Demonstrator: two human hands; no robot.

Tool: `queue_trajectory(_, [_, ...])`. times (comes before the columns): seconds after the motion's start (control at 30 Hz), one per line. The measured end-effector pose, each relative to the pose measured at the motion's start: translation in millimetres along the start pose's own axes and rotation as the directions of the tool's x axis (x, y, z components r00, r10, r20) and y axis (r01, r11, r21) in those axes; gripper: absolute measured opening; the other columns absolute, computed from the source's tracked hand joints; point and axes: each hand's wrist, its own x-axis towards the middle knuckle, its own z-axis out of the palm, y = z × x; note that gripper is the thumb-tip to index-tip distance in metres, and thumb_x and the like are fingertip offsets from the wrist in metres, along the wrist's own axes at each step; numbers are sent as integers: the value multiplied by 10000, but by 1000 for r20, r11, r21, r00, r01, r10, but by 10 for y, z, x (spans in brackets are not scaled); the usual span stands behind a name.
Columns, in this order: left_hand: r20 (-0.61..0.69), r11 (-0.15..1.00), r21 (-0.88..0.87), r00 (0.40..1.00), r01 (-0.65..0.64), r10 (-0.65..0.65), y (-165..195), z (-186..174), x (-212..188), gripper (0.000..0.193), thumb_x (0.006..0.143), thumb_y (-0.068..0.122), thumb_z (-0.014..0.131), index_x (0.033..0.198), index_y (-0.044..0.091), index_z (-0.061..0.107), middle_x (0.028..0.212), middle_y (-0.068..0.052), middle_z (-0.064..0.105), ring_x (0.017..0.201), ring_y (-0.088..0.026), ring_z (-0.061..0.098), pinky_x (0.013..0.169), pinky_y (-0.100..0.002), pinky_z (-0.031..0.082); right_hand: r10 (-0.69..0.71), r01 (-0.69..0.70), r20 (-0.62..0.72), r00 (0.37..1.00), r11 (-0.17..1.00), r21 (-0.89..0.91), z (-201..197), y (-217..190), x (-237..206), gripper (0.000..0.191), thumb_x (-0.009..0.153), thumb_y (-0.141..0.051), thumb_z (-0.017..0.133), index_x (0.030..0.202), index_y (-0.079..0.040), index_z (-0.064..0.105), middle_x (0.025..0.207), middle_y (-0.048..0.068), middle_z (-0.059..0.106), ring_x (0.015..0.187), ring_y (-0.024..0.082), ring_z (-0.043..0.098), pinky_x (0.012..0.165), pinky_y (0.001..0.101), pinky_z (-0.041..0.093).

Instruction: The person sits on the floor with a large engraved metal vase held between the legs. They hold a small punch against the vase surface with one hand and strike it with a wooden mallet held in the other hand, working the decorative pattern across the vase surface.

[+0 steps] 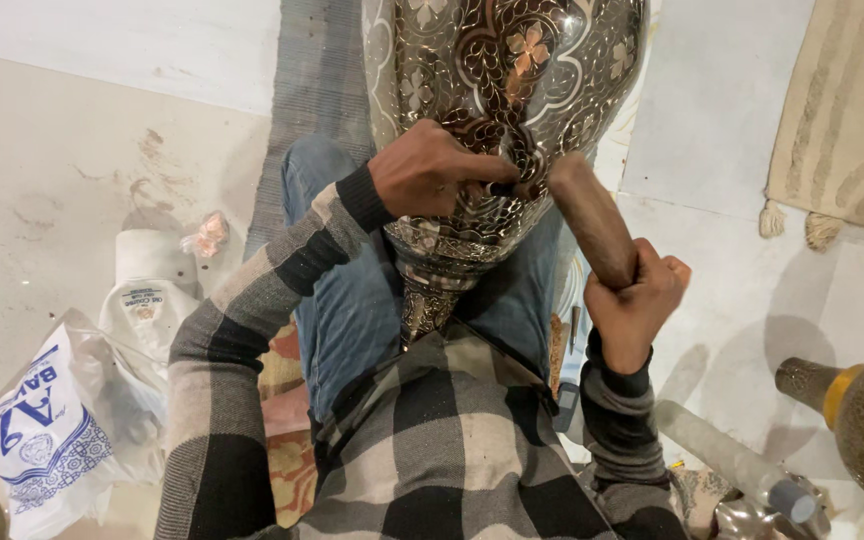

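Engraved metal vase [497, 90]: lying across the person's lap, neck toward the body.
Left hand [432, 170] is pinching a small chisel [502, 188] against the vase wall; right hand [637, 300] is clenching a wooden mallet [592, 220]; vase likely heavy, rigid, slippery; best gripped at the neck.

White plastic bag [47, 425] with blue print is lying crumpled on the floor, well left of and below the left hand's fingers [472, 170]. White labelled packet [147, 295] is sitting just above it.
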Motion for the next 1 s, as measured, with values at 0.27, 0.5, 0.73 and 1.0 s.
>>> queue_trajectory(0.27, [60,998,10,997,-54,54,39,-142,94,697,689,-104,611,1305,207,710,672,-58,660,491,-197,563,458,-357,444,47,-26,-51,998,937,350,78,20,-154,291,761,-18,749,1041,34,686,871,128,583,883,273,500,812,419,400])
queue_trajectory(0.5, [114,993,-74,988,-92,100,1,-141,142,704,703,-115,597,1333,187,686,707,-31,700,494,-163,598,430,-322,454,0,-1,-33,999,1000,-6,20,-161,-224,340,555,52,762,878,22,661,720,126,552,776,301,443,742,441,394])
queue_trajectory(0.73, [213,998,-27,975,-54,58,-27,-117,175,727,678,-114,594,1314,225,694,656,-43,695,446,-171,571,392,-326,432,206,-196,-28,978,960,200,57,-147,-342,259,662,-68,796,865,3,651,731,91,553,805,291,484,779,434,431])
queue_trajectory(1.0, [189,990,-29,972,-139,143,18,-211,286,760,654,-115,565,1313,243,687,766,-23,753,523,-147,593,427,-317,413,87,-47,-184,979,977,210,209,-12,-509,288,781,-49,795,1040,-28,670,910,153,573,907,310,531,828,426,428])
